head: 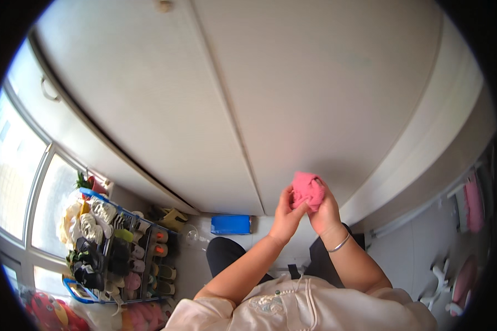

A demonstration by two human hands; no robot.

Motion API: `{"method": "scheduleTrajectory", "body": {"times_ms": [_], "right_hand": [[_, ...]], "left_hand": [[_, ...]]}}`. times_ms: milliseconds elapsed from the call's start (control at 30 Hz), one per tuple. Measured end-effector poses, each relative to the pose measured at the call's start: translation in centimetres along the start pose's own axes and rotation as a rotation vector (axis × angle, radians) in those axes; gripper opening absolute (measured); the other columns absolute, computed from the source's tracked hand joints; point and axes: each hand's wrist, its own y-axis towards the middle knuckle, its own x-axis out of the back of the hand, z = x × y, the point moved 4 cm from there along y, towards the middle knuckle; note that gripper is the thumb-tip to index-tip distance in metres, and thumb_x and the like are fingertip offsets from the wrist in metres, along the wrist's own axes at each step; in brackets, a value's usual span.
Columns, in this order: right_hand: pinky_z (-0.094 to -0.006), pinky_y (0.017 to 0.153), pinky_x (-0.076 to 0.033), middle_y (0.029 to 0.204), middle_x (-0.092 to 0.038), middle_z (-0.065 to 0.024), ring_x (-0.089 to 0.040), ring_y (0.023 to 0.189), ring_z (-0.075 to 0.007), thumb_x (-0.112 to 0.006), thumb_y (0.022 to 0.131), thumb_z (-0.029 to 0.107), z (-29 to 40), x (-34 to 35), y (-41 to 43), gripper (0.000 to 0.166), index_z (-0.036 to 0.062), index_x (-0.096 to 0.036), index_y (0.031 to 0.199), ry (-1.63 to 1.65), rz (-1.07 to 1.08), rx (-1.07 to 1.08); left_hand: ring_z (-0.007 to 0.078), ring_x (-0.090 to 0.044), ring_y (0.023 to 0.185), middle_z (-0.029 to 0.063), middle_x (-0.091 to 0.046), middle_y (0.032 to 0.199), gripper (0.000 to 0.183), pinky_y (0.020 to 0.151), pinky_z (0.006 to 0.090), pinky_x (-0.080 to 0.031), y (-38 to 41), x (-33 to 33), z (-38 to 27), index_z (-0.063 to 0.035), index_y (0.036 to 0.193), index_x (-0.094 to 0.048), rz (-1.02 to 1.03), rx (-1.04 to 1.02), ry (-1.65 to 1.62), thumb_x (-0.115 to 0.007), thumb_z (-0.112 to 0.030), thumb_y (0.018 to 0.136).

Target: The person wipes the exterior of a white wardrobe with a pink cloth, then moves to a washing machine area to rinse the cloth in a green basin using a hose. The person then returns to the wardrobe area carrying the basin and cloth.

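Note:
A crumpled pink cloth (306, 191) is bunched between both hands, in front of the white cabinet doors. My left hand (288, 215) grips its left side, with the thumb across its lower edge. My right hand (326, 209) holds the cloth from the right and below, and a silver bangle (339, 243) circles that wrist. Some of the fingers are hidden behind the cloth. The hands are above the knees, in dark trousers (227, 253).
White cabinet doors (314, 95) rise ahead. A blue box (231, 224) lies on the floor at their foot. At the left stands a rack (143, 248) full of shoes, beside a window (18, 165). A white wheeled chair base (437, 275) is at the right.

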Motion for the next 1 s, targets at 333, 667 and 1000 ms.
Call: {"method": "scheduleTrajectory", "body": {"times_ms": [333, 667, 1000], "right_hand": [[-0.0370, 0.086, -0.049, 0.111, -0.059, -0.0142, -0.058, 0.098, -0.0326, -0.051, 0.075, -0.008, 0.6, -34.6, 2.3, 0.035, 0.0044, -0.063, 0.106, -0.948, 0.599, 1.470], [-0.0367, 0.082, -0.046, 0.113, -0.057, -0.0025, -0.053, 0.093, -0.0233, -0.058, 0.079, 0.012, -12.3, -34.9, 10.6, 0.029, 0.0100, -0.064, 0.107, -1.732, 0.555, 1.727], [-0.0396, 0.092, -0.046, 0.118, -0.059, -0.0123, -0.056, 0.110, -0.0321, -0.050, 0.087, 0.006, -19.4, -29.9, 11.0, 0.033, 0.0061, -0.060, 0.118, -1.342, 0.752, 0.793]], "left_hand": [[0.0301, -0.048, 0.122, 0.0187, -0.044, 0.134, 0.050, 0.096, 0.0346, -0.044, 1.1, 16.4, -28.4, -0.0040, 0.130, -0.051, -0.481, -1.010, 0.647, -0.052, 0.011, 0.083], [0.0434, -0.044, 0.119, 0.0245, -0.044, 0.132, 0.050, 0.099, 0.0438, -0.039, 5.6, 25.4, -23.6, 0.0010, 0.128, -0.045, -0.808, -0.924, 1.162, -0.059, -0.003, 0.080], [0.0197, -0.054, 0.109, 0.0045, -0.055, 0.122, 0.039, 0.090, 0.0420, -0.045, 0.6, 30.0, -15.5, -0.0168, 0.127, -0.047, -0.204, -0.206, -0.785, -0.047, -0.019, 0.089]]}}
